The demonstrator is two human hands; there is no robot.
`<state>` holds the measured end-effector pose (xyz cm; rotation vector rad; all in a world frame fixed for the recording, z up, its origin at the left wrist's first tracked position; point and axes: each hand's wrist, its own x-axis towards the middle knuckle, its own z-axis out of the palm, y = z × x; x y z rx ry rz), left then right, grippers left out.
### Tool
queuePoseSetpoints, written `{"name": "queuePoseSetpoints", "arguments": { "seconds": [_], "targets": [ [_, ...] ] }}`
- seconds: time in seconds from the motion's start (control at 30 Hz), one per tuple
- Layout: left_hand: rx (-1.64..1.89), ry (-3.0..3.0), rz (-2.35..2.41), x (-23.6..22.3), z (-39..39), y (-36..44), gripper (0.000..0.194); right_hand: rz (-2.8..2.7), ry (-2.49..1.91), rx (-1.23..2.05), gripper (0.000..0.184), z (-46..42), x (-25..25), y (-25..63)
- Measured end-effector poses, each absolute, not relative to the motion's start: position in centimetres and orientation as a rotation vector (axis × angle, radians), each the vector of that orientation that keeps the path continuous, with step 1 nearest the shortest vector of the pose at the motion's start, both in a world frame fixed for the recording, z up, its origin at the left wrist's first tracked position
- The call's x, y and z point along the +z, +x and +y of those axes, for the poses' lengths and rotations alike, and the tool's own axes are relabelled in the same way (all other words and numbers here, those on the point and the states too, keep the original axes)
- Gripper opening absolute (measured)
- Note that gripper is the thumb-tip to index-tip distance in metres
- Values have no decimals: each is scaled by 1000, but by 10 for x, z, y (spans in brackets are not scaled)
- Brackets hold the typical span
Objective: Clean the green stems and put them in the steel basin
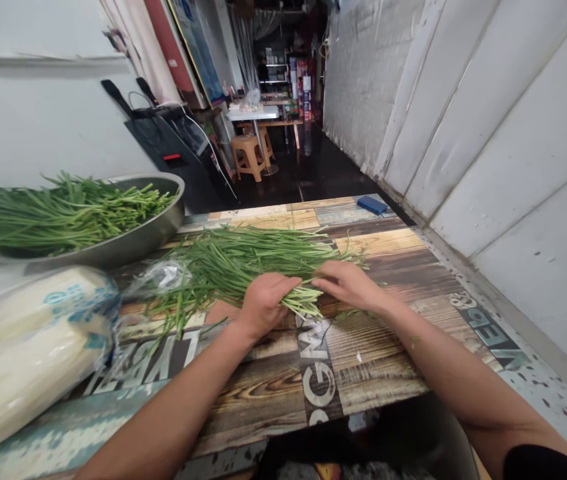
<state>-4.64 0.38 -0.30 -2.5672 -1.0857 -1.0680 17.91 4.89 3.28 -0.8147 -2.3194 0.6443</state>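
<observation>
Far out to the left of the left hand [262, 303], a clear plastic bag [28, 347] with blue print is lying on the tabletop [363, 373], holding pale white bundles whose exact kind is hard to tell. Behind it, up and to the left of that hand, a wide metal basin [148, 230] is sitting on the tabletop, carrying a heap of long green stalks [63, 210] that are spilling over its near rim. Just left of the left hand, a crumpled piece of clear plastic [163, 275] is resting among loose greens.

A bunch of green chives [243, 257] is lying flat on the patterned wooden tabletop, fanning leftward and away from both hands; the stalks are thin, long and bright green, paling toward their cut ends between the hands. The left hand is curling closed around these pale ends, gripping them. The right hand [348, 283] is lying just right of it, its fingers pinching at the same ends, touching the stalks.

Beyond the right hand, near the far edge, a small blue object [372, 205] is lying flat.
</observation>
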Motion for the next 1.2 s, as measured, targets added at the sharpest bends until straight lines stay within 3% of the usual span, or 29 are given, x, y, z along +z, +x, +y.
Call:
{"name": "queuePoseSetpoints", "arguments": {
  "seconds": [0.27, 0.47, 0.63, 0.83, 0.97, 1.07, 1.2],
  "targets": [
    [-1150, -2597, -1172, 3, 2, -45, 25, -1670, -997, 1178, 31, 53, 33, 179],
    [-1162, -2538, -1240, -4, 3, -52, 25, -1425, -1103, 1025, 56, 64, 38, 190],
    [-1166, -2570, -1208, -3, 2, -50, 24, -1801, -1027, 1181, 43, 52, 34, 178],
    [-1342, -2386, -1251, 4, 1, -53, 21, -1954, -1272, 899, 57, 47, 40, 178],
    [-1406, -2293, -1302, 3, 1, -55, 20, -2668, -1154, 567, 32, 28, 35, 166],
    [-1405, -2310, -1365, -1, 2, -55, 21, -2837, -1068, 360, 9, 17, 29, 156],
    [-1323, -2345, -1502, -3, 2, -53, 31, -2614, -1137, 575, 3, 22, 31, 160]
  ]
}}
